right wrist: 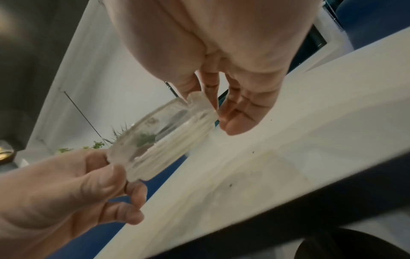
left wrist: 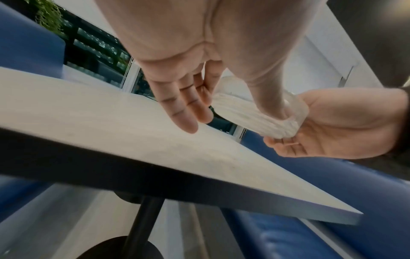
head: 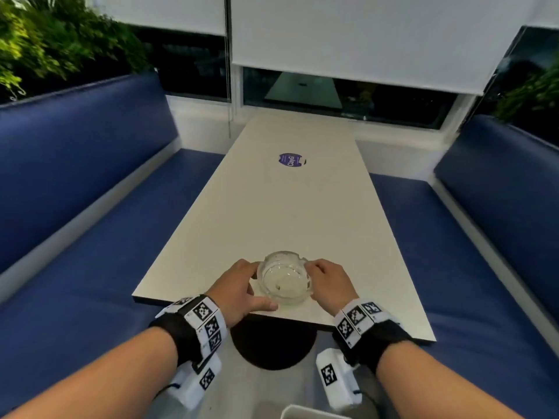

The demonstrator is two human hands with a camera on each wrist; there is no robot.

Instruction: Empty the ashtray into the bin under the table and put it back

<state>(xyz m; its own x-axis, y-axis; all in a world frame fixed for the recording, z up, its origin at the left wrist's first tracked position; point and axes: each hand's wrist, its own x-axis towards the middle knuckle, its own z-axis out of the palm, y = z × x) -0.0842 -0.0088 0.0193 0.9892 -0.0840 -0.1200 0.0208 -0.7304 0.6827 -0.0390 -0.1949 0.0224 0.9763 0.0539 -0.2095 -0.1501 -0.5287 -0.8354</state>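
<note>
A clear glass ashtray (head: 284,278) is at the near end of the white table (head: 272,207), with a small speck of debris on its floor. My left hand (head: 261,285) grips its left side, thumb along the near rim. My right hand (head: 317,279) holds the right rim with curled fingers. In the left wrist view the ashtray (left wrist: 244,115) shows its ribbed wall between my thumb and the right hand's fingers (left wrist: 286,145). In the right wrist view the ashtray (right wrist: 159,138) looks tilted and just off the tabletop, pinched at both ends.
Blue padded benches (head: 90,237) (head: 469,252) run along both sides of the table. A purple round sticker (head: 292,160) lies on the far half. The black round table base (head: 273,343) sits on the floor below the near edge. A white rim (head: 305,414) shows at the bottom edge.
</note>
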